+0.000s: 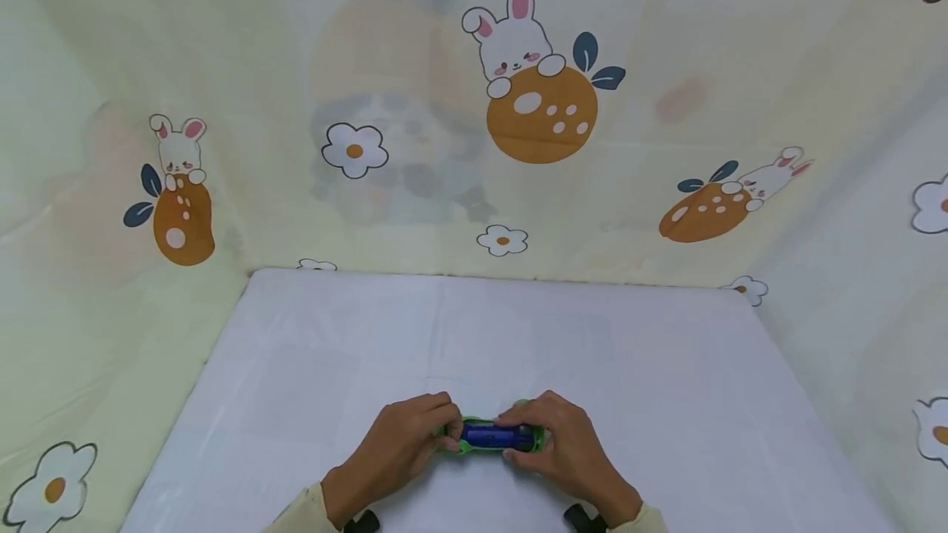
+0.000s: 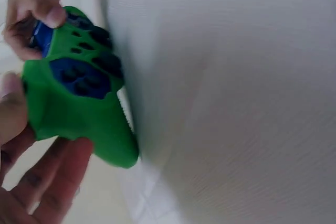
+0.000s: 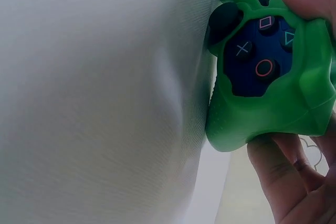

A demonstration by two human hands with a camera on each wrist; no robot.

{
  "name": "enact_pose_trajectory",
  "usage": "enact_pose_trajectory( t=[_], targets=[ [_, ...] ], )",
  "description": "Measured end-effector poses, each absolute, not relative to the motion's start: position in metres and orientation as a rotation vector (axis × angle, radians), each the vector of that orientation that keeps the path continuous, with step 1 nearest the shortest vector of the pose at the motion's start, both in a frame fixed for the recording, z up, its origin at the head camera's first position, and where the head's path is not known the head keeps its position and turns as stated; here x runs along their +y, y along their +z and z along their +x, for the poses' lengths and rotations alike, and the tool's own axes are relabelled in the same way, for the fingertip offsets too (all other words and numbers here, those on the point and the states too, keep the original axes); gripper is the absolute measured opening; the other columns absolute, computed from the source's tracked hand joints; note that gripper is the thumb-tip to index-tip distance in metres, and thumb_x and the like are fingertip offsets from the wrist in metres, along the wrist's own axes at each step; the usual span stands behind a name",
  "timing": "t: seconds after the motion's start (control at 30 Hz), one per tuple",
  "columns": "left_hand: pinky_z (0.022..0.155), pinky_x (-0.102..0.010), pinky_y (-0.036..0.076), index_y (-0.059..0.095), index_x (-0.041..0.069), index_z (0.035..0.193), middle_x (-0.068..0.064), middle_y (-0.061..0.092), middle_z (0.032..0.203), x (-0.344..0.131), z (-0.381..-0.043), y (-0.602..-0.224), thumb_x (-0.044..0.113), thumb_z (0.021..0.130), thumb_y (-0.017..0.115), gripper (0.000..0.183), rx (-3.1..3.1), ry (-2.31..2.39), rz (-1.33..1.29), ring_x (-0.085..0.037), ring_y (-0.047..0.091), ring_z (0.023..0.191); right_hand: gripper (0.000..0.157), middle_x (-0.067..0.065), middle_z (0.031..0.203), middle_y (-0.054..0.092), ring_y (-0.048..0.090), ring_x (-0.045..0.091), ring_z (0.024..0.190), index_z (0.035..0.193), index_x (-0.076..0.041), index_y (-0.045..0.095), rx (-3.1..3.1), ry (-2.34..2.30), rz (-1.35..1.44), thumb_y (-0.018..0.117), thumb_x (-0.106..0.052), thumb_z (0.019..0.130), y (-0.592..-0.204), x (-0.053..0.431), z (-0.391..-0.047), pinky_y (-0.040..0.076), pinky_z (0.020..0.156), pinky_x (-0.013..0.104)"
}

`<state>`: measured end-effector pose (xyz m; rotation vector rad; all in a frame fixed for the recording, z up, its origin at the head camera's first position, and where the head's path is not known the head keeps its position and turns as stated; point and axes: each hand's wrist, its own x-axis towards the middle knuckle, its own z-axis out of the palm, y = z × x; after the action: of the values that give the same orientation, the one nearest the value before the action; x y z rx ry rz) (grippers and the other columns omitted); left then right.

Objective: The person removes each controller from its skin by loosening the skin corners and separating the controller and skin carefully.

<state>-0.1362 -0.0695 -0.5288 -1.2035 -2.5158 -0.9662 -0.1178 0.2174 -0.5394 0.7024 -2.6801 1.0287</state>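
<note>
A blue game controller (image 1: 492, 436) in a green rubbery cover (image 2: 84, 121) stands on edge at the near middle of the table. My left hand (image 1: 403, 441) grips its left end, the thumb on one side and fingertips at the green handle. At the other end, my right hand (image 1: 559, 444) holds it, thumb and fingers on opposite sides. The right wrist view shows the dark shape buttons (image 3: 257, 51) and a thumbstick (image 3: 224, 19) facing the white cloth. Part of the blue body shows bare along the upturned edge; the fingers hide both ends of it.
A white cloth (image 1: 355, 352) covers the table. Pale curtains (image 1: 415, 212) printed with rabbits and flowers stand behind and at both sides. Dark wrist straps or mounts (image 1: 585, 518) show under both wrists.
</note>
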Motion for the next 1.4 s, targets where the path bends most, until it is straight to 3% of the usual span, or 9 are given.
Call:
enact_pose_trajectory(
  t=[0.2,0.37,0.7,1.0,1.23,1.4],
  targets=[
    [0.076,-0.020,0.053,0.070,0.029,0.100,0.018,0.067,0.102,-0.066,-0.138,-0.519,0.027,0.086,0.088,0.023,-2.659,-0.982,-1.203,-0.002,0.064,0.086,0.046,-0.028,0.113,0.075,0.063,-0.003,0.096,0.110,-0.042,0.078,-2.708,1.019,0.661,0.099,-0.027,0.073,-0.538,0.219,-0.117,0.056,0.083,0.027],
    [0.073,-0.016,0.052,0.071,0.026,0.096,0.016,0.069,0.099,-0.062,-0.139,-0.517,0.026,0.084,0.090,0.023,-2.610,-0.922,-1.233,0.004,0.061,0.081,0.044,-0.025,0.114,0.076,0.063,-0.001,0.096,0.111,-0.042,0.078,-2.725,1.015,0.643,0.098,-0.028,0.074,-0.539,0.220,-0.116,0.055,0.083,0.028],
    [0.073,-0.011,0.051,0.067,0.024,0.089,0.015,0.064,0.094,-0.059,-0.138,-0.525,0.024,0.089,0.084,0.017,-2.390,-0.815,-1.247,0.006,0.061,0.080,0.045,-0.026,0.113,0.076,0.062,-0.002,0.095,0.110,-0.042,0.079,-2.732,1.034,0.620,0.099,-0.027,0.074,-0.541,0.219,-0.116,0.054,0.083,0.028],
    [0.071,-0.010,0.045,0.064,0.029,0.086,0.015,0.061,0.110,-0.067,-0.133,-0.530,0.024,0.086,0.085,0.021,-2.467,-0.882,-1.232,0.003,0.059,0.083,0.043,-0.025,0.110,0.077,0.063,-0.002,0.093,0.108,-0.040,0.080,-2.703,1.018,0.656,0.099,-0.026,0.073,-0.543,0.217,-0.116,0.054,0.080,0.027],
    [0.072,-0.011,0.048,0.063,0.029,0.086,0.014,0.066,0.118,-0.077,-0.133,-0.530,0.031,0.089,0.080,0.017,-2.464,-0.860,-1.225,0.006,0.059,0.084,0.043,-0.026,0.110,0.077,0.063,-0.003,0.094,0.109,-0.040,0.079,-2.685,0.978,0.699,0.099,-0.027,0.073,-0.539,0.219,-0.118,0.055,0.081,0.028],
    [0.078,-0.013,0.054,0.064,0.027,0.086,0.016,0.070,0.118,-0.081,-0.135,-0.534,0.027,0.089,0.082,0.018,-2.471,-0.890,-1.203,0.005,0.065,0.089,0.044,-0.026,0.111,0.076,0.063,-0.003,0.094,0.110,-0.040,0.080,-2.724,0.979,0.686,0.099,-0.027,0.072,-0.536,0.219,-0.119,0.054,0.082,0.029]
  ],
)
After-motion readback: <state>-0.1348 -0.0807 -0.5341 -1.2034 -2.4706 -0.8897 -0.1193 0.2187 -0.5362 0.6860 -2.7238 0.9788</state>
